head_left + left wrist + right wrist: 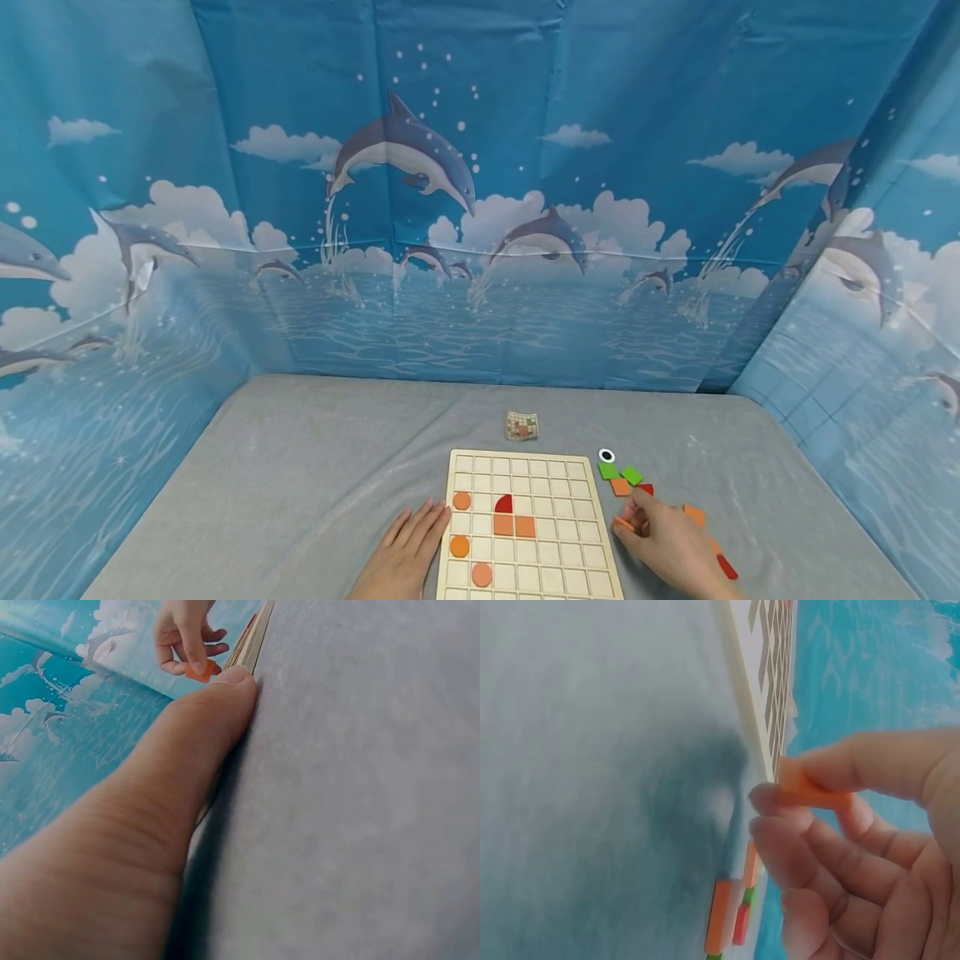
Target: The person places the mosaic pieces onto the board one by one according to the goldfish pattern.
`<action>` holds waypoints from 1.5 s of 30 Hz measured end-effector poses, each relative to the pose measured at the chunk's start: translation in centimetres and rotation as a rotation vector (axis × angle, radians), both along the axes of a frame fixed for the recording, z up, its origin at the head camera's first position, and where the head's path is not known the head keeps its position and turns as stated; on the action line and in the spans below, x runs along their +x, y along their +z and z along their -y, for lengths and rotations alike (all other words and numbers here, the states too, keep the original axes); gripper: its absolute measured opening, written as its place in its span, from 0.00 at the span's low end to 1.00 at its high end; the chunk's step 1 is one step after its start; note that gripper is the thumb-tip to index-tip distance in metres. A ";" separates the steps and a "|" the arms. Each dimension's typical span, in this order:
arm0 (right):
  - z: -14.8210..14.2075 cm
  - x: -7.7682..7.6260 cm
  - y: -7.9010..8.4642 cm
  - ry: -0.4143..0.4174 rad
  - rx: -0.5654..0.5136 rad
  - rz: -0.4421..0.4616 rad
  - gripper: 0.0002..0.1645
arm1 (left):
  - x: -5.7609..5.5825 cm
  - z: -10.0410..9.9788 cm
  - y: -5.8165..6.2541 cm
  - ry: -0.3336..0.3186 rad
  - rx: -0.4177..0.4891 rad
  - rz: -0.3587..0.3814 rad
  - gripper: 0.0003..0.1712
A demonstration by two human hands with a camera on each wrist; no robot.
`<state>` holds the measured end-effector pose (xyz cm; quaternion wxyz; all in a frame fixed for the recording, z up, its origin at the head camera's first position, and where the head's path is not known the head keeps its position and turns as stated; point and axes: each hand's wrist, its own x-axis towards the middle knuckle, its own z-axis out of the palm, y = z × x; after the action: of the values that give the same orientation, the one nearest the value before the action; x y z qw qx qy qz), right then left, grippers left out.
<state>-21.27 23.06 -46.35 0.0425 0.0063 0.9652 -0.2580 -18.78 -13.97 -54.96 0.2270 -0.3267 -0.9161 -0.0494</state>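
Note:
A pale wooden grid board lies on the grey cloth. On it are three orange discs, a red quarter-circle and two orange squares side by side. My left hand rests by the board's left edge, fingers extended and fingertips at the rim. Just beyond the right edge, my right hand pinches an orange tile between thumb and fingers, raised above the cloth in the right wrist view. The fingers hide part of that tile.
Right of the board lie loose pieces: green tiles, orange tiles, red pieces and a white disc with a black centre. A small patterned card sits behind the board. A dolphin-print curtain encloses the table's back and sides.

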 end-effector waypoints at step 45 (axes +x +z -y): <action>4.0 -0.8 -0.1 0.369 -0.350 -0.035 0.11 | 0.0 0.0 0.0 -0.001 0.022 0.000 0.61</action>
<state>-22.09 19.06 -46.43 0.0725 -0.1820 0.8912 -0.4091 -18.75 -14.00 -54.93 0.2307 -0.3245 -0.9154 -0.0594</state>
